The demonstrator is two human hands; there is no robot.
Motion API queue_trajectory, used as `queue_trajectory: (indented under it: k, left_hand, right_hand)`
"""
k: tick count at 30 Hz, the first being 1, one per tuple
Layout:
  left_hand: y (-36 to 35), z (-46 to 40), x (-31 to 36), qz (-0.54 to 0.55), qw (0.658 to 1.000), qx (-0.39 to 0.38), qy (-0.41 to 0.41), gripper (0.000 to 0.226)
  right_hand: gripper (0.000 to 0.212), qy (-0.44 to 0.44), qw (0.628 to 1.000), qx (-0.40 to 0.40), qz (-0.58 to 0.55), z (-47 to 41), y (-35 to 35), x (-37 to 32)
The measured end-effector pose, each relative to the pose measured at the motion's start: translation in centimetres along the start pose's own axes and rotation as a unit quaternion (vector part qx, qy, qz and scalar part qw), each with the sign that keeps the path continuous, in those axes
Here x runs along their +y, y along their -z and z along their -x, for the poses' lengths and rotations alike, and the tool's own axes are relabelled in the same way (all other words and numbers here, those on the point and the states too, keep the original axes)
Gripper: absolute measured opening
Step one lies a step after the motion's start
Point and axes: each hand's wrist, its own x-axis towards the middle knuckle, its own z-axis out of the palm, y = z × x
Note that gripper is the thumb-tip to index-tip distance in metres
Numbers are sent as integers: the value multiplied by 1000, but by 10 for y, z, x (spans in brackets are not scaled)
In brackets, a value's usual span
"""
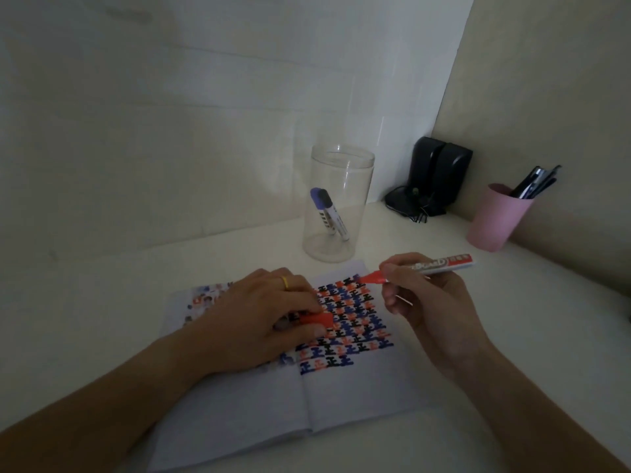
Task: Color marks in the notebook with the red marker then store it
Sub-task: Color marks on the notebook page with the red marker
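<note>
Nearest, an open notebook (pixel 341 397) lies flat on the surface (pixel 512 336); thin and limp, it likely needs pinning while coloured. Left hand (pixel 259 322) rests on the left page, fingers closed on the red cap (pixel 317 319). Right hand (pixel 426 295) grips the marker (pixel 426 266) near its nose, tip (pixel 370 277) poised at the top row of marks (pixel 345 322); whether it touches the paper cannot be told. The marker appears light, rigid and smooth, best held low on the barrel. Beyond, a clear jar (pixel 338 206) holds two markers (pixel 327 213), the probable store.
</note>
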Motion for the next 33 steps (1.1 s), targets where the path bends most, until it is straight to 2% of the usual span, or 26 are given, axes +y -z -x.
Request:
queue_trajectory:
  k: [6,11,17,26,33]
  left_hand:
    - [-1,1,-4,1,1000,12,-16,31]
    - [-3,2,-5,-4,1000,17,-16,33]
    - [-4,2,-7,-8,1000,19,-20,35]
    - [-4,2,-7,0,1000,14,-20,34]
    - [-4,2,-8,4,1000,15,-22,34]
  right_hand:
    - [6,-28,992,-22,121,28,-6,-9]
    - [12,8,977,22,213,55,5,11]
    - [13,28,966,27,254,56,9,17]
    - [8,22,959,21,283,58,5,13]
    - [7,9,952,46,301,57,7,15]
